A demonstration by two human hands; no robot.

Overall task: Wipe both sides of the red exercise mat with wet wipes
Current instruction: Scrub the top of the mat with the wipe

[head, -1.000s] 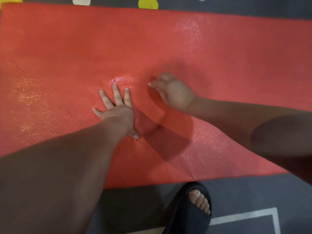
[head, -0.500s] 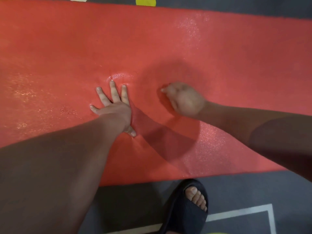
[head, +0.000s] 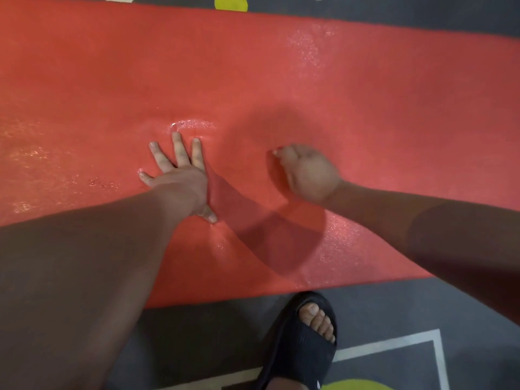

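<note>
Red foam exercise mat (head: 281, 66) is pinned flat by the left hand (head: 180, 178), grip wide, likely against sliding; right hand (head: 309, 173) grip curled, blurred, contents indeterminate.

Gym-like room: dark floor (head: 197, 333), yellow dot (head: 230, 2), white line (head: 388, 344), red exercise mat (head: 253, 66).

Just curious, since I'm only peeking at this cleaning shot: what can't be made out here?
Head view: the right hand is motion-blurred and curled; whether it holds a wipe is unclear.
The red mat is cut off at both ends by the left and right frame edges.
Its underside faces the floor, unseen.
</note>
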